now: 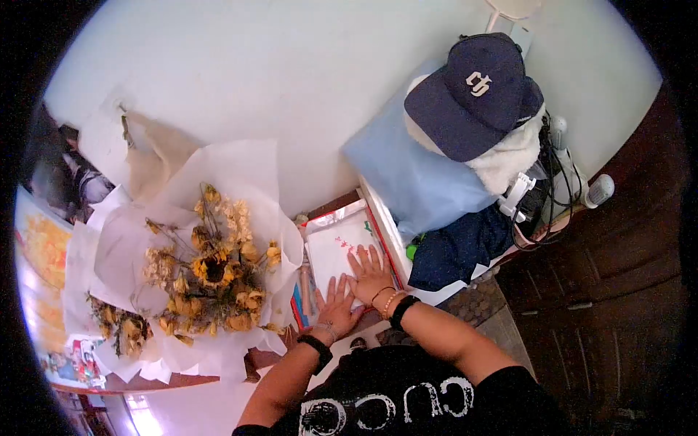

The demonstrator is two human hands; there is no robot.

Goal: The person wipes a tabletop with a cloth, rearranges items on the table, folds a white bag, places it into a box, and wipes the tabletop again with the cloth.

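A white sheet or cover (326,252) with small red marks lies in a red-edged shallow tray or box (384,245) against the wall. My left hand (338,307) lies flat on the lower part of the white sheet, fingers spread. Beside it, my right hand (369,275) rests flat on the sheet's right side, its fingers apart, just below the red marks. The two hands touch or nearly touch at the thumbs. Neither holds anything.
Dried yellow flowers (213,270) in white wrapping (254,167) stand at the left. To the right are a blue bag (422,171), a dark cap (472,94), dark cloth (465,247) and black cables (556,185). Brown cabinet doors (582,320) are at the far right.
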